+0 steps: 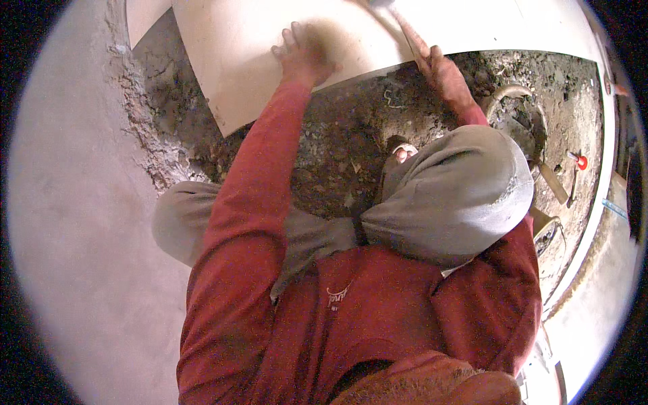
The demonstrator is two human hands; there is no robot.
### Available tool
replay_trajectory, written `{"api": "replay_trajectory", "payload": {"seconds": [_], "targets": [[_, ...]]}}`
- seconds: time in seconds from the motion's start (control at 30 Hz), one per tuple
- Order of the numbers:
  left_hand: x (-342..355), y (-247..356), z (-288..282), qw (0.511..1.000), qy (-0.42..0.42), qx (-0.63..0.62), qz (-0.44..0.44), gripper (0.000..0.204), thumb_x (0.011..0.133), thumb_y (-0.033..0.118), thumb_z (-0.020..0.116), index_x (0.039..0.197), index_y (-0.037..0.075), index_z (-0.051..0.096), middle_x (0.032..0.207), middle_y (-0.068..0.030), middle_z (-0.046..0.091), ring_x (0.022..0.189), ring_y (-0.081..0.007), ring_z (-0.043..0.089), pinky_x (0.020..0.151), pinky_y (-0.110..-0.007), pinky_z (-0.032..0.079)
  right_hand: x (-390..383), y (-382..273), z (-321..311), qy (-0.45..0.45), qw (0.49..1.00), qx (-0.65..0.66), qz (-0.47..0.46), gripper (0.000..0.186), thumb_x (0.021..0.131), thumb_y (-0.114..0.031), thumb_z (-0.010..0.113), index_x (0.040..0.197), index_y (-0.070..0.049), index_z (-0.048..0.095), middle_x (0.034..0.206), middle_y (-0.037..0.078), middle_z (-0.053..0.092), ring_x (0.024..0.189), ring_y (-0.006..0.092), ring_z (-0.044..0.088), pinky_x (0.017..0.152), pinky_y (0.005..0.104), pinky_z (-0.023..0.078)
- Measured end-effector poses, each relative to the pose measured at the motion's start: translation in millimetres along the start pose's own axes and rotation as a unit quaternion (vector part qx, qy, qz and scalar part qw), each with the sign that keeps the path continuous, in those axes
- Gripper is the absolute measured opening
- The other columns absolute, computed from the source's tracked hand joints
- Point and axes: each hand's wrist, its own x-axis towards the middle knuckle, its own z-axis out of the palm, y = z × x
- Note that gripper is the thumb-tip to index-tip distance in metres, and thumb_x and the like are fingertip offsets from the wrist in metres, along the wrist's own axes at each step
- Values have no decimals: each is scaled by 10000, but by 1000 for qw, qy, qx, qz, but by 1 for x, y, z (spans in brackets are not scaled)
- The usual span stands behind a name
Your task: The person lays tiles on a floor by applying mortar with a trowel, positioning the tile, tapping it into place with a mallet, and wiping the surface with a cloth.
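Note:
My left hand [304,57] rests on a large pale board or tile [229,47], fingers spread, near its lower edge. At the top centre, my right hand [442,77] is closed on a long-handled tool [398,20], held over the same pale piece. The tool's grey head is cut off by the top edge of the picture, so I cannot tell its kind. Dark, rough mortar or dirt [324,148] shows below the piece, between it and my crossed legs.
A plain grey surface [74,236] fills the left side. At the right are a curved, dirt-filled container [513,91], a red-tipped tool [580,162], a flat wooden piece [553,182] and a long pale strip [594,216]. A second pale piece [142,17] is at the upper left.

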Motion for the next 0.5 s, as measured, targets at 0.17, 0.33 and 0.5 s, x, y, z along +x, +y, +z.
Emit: {"api": "replay_trajectory", "payload": {"seconds": [0.17,0.33,0.5], "targets": [[-5,-3,1,999,-37,24,2,1199,786,747,669,1606,49,142,1668,-261,99,1521,-495,134,1111,-746,232,7,-11,4,214,967,5,-136,435,1002,-423,603,1090,-18,471,820,329,658,799,536,652,659,586,508],[2,-3,-8,999,-42,2,-8,1216,785,720,693,1606,28,121,1669,-267,80,1522,-496,124,1114,-750,216,20,-15,20,35,984,-154,-78,374,1012,-399,578,1093,-49,474,866,285,685,827,493,674,701,575,524],[1,3,-21,996,-84,-6,-17,1213,800,668,720,1602,7,95,1668,-280,41,1530,-490,84,1120,-742,212,18,-20,27,220,952,-79,-196,333,1039,-350,545,1128,-34,489,771,264,663,767,453,685,663,519,535]]}}
